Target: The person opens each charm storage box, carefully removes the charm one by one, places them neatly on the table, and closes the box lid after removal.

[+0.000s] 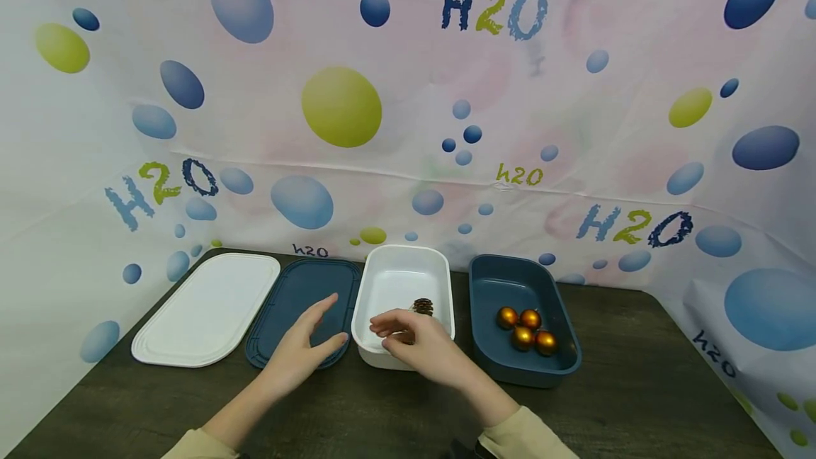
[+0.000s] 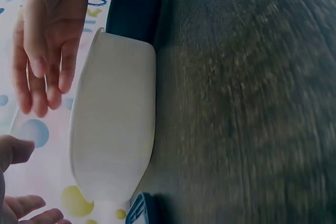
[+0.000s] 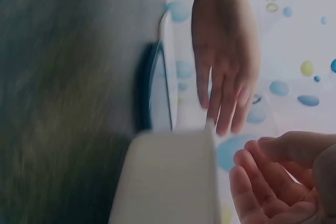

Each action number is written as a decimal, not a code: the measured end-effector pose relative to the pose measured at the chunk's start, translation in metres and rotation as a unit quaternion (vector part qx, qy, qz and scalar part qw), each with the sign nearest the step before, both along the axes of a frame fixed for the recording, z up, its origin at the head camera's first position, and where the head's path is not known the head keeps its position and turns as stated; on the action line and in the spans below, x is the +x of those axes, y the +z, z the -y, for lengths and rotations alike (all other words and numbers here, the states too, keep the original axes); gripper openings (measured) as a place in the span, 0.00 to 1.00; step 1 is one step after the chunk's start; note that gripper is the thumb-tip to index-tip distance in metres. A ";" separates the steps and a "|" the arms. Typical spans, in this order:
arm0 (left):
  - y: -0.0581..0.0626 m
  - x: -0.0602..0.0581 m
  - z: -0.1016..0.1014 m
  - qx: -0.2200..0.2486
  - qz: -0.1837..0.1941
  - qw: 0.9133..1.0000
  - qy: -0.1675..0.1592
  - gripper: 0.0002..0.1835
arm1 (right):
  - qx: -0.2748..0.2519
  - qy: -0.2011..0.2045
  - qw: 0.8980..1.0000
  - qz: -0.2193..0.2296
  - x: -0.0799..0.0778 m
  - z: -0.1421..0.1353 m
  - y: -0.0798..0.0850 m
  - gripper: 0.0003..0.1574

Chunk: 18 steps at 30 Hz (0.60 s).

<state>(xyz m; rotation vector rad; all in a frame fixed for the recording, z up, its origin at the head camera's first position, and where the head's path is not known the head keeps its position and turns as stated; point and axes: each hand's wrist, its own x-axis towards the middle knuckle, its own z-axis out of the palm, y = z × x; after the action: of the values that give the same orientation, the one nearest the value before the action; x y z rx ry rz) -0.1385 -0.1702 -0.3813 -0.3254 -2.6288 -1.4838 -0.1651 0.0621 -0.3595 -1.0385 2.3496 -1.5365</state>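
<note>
The right hand [image 1: 426, 347] hovers above the near end of a white container [image 1: 372, 296], its fingers loosely bent. A brown pine cone [image 1: 423, 306] shows just beyond its knuckles inside that container; more brown shows beneath the fingers, mostly hidden by the hand. In the right wrist view nothing appears between the fingers [image 3: 252, 182]. To the left, the left hand [image 1: 295, 358] is raised over the near right side of a dark blue lid [image 1: 299, 303], thumb and fingers spread and holding nothing.
A white lid [image 1: 207, 307] lies at the far left of the dark table [image 1: 637, 374]. On the right stands a blue container [image 1: 510, 282] with several shiny orange-gold balls [image 1: 523, 337] inside. A printed curtain [image 1: 408, 105] rises behind the table.
</note>
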 end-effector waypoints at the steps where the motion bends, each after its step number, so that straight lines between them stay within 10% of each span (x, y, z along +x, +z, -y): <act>1: -0.001 -0.001 -0.002 -0.001 0.002 1.000 -0.003 0.38 | 0.017 -0.011 1.000 -0.017 -0.003 -0.003 0.000 0.18; 18: -0.016 -0.011 -0.023 -0.020 0.012 0.999 -0.033 0.48 | 0.201 -0.032 0.975 -0.086 -0.038 -0.013 -0.006 0.25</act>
<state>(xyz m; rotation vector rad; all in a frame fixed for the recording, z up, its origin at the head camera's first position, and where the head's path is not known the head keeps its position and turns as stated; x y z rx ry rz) -0.1499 -0.1468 -0.3968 -0.4033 -2.6955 -1.4638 -0.2034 0.0755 -0.3656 -1.0352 2.6770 -0.9543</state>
